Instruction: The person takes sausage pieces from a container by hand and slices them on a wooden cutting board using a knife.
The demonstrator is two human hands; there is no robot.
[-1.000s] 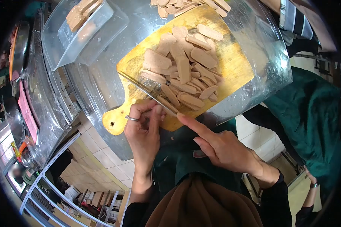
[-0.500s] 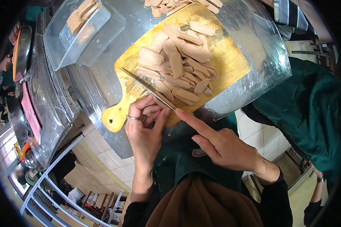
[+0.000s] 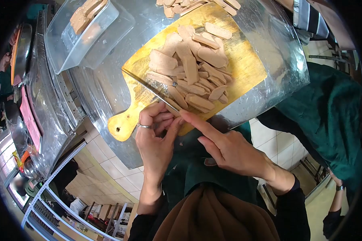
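Note:
A wooden cutting board (image 3: 245, 66) carries a heap of pinkish-brown, sausage-like slices (image 3: 191, 66), oblong and flat-cut. My left hand (image 3: 155, 136), with a ring on one finger, is closed at the board's near edge. Its curled fingertips pinch a pinkish-brown piece (image 3: 173, 111), mostly hidden beside the blade. A knife (image 3: 149, 87) lies slantwise over the board, its tip toward the upper left. My right hand (image 3: 233, 150) grips the knife, index finger stretched along the blade's near end. The handle is hidden under that hand.
A clear plastic tub (image 3: 72, 56) with larger pinkish-brown chunks (image 3: 84, 16) stands at the upper left. More slices (image 3: 181, 6) lie beyond the board on the plastic-covered metal table (image 3: 265, 24). A person in a green apron (image 3: 321, 112) stands to the right.
The right index finger and the knife have shifted slightly left and up, toward the left fingertips. The left hand stays nearly in place. The heap looks much the same.

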